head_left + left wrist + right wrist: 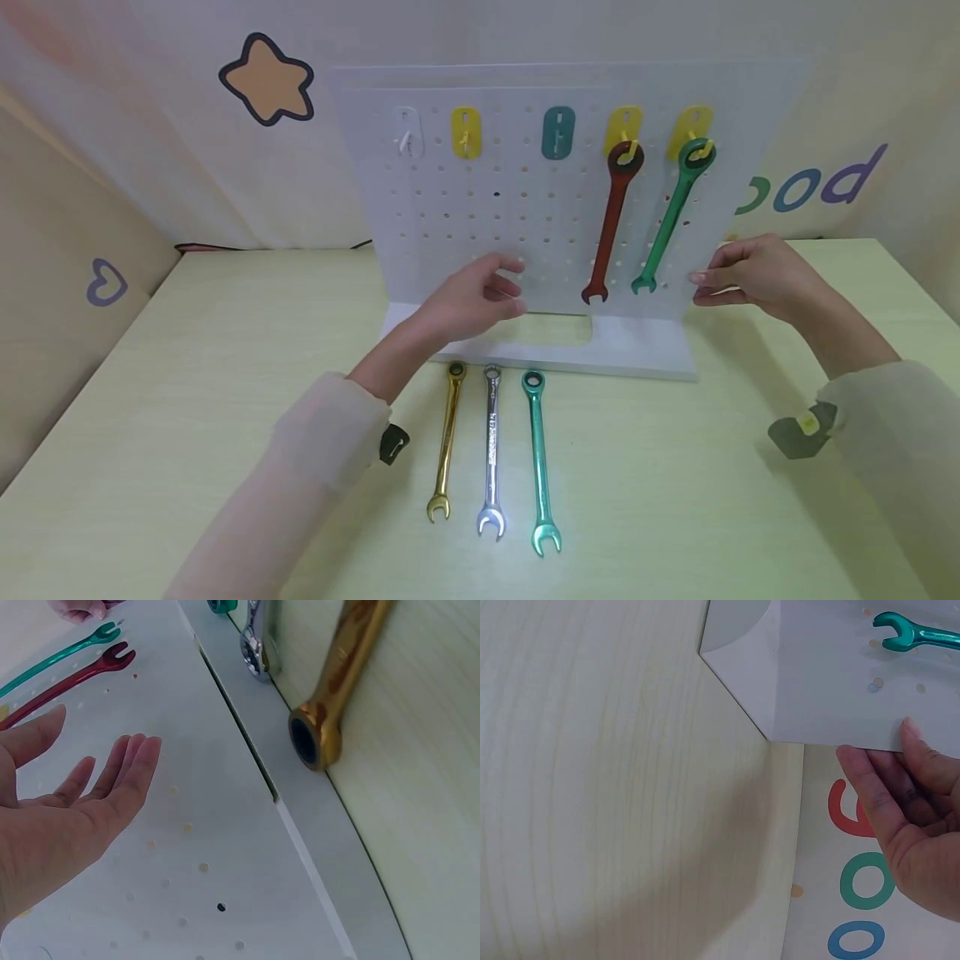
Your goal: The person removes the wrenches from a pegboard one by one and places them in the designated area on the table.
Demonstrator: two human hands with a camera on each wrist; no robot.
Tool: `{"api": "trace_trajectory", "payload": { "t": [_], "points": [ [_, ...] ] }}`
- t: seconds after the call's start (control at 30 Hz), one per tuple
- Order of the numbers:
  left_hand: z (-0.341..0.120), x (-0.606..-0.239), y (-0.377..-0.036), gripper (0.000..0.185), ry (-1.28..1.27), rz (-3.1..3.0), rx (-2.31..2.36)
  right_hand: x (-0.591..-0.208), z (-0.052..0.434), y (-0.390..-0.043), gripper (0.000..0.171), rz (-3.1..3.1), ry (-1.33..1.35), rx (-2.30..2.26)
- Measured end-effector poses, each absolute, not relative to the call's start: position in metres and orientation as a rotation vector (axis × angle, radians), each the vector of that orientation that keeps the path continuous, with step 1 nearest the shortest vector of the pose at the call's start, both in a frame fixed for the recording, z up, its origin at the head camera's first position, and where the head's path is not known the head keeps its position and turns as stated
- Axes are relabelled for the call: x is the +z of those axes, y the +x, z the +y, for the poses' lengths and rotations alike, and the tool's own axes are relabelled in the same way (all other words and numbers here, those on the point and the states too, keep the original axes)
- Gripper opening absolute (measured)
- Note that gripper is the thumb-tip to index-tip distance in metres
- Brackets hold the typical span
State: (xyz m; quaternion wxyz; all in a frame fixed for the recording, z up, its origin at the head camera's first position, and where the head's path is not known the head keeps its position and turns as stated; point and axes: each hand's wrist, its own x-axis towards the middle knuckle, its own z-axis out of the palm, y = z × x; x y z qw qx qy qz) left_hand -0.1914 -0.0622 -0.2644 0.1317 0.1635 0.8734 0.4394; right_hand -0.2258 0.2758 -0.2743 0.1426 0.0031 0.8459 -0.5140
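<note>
A white pegboard (pixel 480 212) stands upright on its base. My right hand (pixel 753 279) pinches its right edge, the thumb in front and the fingers behind, as the right wrist view shows. In front of the lower board, my left hand (pixel 480 296) is held with loosely bent fingers and nothing in it. A red wrench (pixel 612 221) and a green wrench (pixel 667 225) hang by their ring ends from yellow hooks. On the table before the base lie a gold wrench (pixel 447 442), a silver wrench (pixel 492 450) and a teal wrench (pixel 539 458), ring ends toward the board.
Along the board's upper part sit a white hook (pixel 408 133), a yellow hook (pixel 466 133) and a teal hook (pixel 558 133) with nothing on them. The pale wooden table (pixel 225 375) extends to both sides. Behind it hangs a printed curtain (pixel 172 150).
</note>
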Motion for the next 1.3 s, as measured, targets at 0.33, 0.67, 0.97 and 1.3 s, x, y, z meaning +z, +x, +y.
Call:
{"api": "trace_trajectory", "payload": {
  "t": [0.33,0.67,0.97,1.3],
  "points": [
    [-0.037,-0.257,-0.194,0.048,0.53,2.541,1.323,-0.275,0.277,-0.226,0.011,2.444,0.001,-1.493],
    [-0.018,-0.251,-0.198,0.05,0.609,2.559,1.35,-0.275,0.278,-0.226,0.01,2.439,-0.006,-1.504],
    [-0.001,-0.246,-0.198,0.054,0.634,2.558,1.438,-0.275,0.277,-0.226,0.011,2.445,-0.018,-1.499],
    [0.009,-0.24,-0.199,0.06,0.668,2.526,1.468,-0.275,0.277,-0.227,0.01,2.409,-0.019,-1.526]
  ]
}}
